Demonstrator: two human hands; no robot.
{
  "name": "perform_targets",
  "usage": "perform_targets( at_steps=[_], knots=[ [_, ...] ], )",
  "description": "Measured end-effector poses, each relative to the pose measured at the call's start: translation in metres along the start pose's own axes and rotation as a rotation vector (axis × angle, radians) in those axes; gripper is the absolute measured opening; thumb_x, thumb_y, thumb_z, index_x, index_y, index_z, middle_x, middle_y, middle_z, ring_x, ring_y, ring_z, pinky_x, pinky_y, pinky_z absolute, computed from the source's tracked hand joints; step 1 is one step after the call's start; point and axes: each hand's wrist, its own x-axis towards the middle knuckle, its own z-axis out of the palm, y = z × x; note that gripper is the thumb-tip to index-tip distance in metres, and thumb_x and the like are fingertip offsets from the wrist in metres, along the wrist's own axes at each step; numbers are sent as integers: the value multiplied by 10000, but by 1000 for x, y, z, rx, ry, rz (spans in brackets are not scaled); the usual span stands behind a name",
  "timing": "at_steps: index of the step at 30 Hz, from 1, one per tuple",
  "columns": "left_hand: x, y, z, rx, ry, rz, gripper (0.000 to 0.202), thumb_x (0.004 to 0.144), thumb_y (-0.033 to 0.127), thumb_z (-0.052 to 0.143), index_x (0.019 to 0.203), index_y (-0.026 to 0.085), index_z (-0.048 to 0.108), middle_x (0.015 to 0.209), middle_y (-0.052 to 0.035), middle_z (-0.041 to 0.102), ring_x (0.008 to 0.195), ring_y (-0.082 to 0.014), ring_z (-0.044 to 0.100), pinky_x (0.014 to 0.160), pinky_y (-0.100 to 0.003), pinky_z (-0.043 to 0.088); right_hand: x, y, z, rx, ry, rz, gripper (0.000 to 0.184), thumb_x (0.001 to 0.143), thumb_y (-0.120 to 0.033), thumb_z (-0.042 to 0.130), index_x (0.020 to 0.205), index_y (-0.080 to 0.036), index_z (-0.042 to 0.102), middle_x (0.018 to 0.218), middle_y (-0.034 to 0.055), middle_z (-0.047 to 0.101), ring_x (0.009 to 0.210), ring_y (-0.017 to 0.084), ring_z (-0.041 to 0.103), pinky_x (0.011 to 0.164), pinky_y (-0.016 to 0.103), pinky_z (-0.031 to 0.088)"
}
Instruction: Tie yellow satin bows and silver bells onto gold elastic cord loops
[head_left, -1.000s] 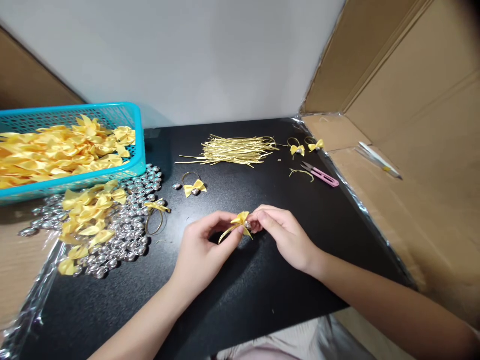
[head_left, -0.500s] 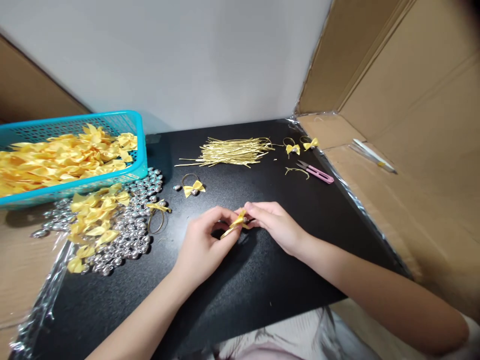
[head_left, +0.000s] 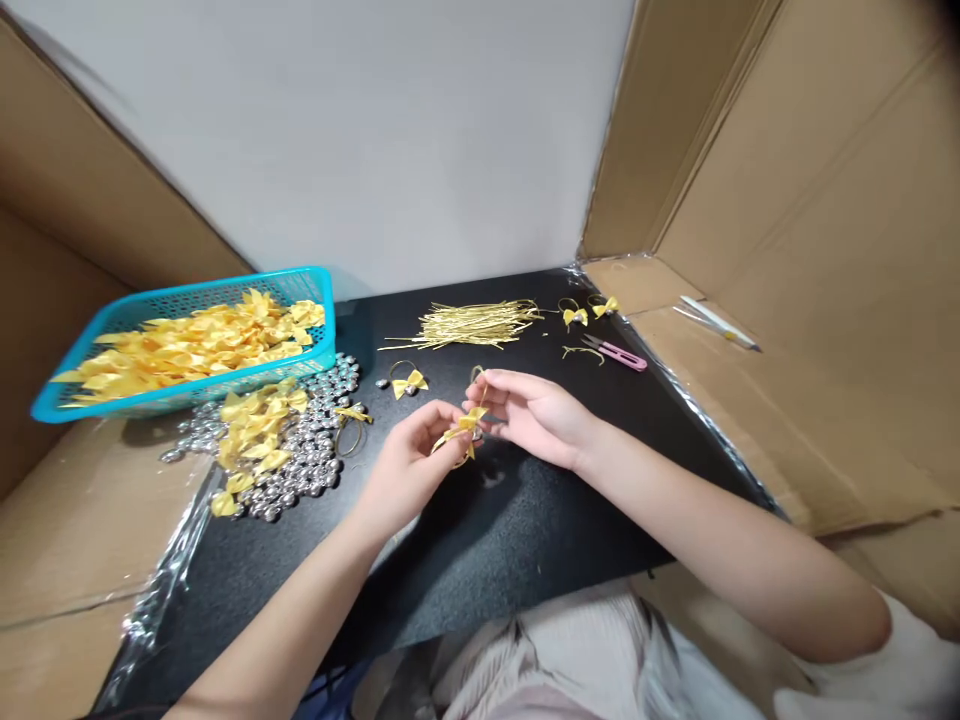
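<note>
Between thumb and fingers, my left hand (head_left: pixel 409 465) pinches a yellow bow (head_left: pixel 471 420) with a small silver bell or bead on it and a gold loop. My right hand (head_left: pixel 536 415) grips a gold tie (head_left: pixel 480 378) that rises from the bow and curves at its top. To the left of my hands lies a finished-looking bow on a gold ring (head_left: pixel 349 435). A second bow with a ring and silver bead (head_left: pixel 409 384) rests farther back. Behind my hands is a bundle of gold ties (head_left: pixel 476 325).
A turquoise basket (head_left: pixel 330 335) of yellow bows stands at the left. Silver beads (head_left: pixel 300 480) and loose bows (head_left: pixel 262 425) lie before it. Pink thread snips (head_left: pixel 622 355) and two ringed bows (head_left: pixel 575 315) are at the back right. A white pen-like tool (head_left: pixel 720 323) lies on cardboard.
My right hand has drawn the gold tie upward from the bow, so its curved end now shows above my fingers. My left hand keeps its pinch. The camera view has shifted.
</note>
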Motion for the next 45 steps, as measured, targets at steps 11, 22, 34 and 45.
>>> perform_targets(
  at_steps=[11,22,34,45],
  knots=[
    [-3,-8,-5,-178,159,-99,213,693,332,764,699,146,660,589,42,572,541,-83,476,557,-202,402,-10,-10,-3,-84,82,-189,72,792,-231,729,791,-173,687,618,-66,598,634,72,608,698,228,463],
    [17,-13,-4,-528,52,-305,167,749,234,723,847,118,653,781,-65,712,558,-85,615,545,-190,496,-16,11,-4,-378,-16,-468,248,717,-423,781,783,-199,698,653,-25,653,655,121,602,765,312,503],
    [13,-23,-1,-591,-49,-324,305,679,311,834,859,129,669,770,-44,708,547,-78,591,551,-203,478,-8,23,-19,-311,97,-411,250,716,-413,766,817,-206,667,593,-34,624,566,126,578,656,307,492],
    [17,-23,-3,-631,272,-264,266,628,263,807,753,131,613,673,-13,686,502,-67,565,526,-191,473,-6,14,-32,-151,293,-413,213,662,-366,807,767,-219,695,847,4,704,883,156,635,873,319,456]
  ],
)
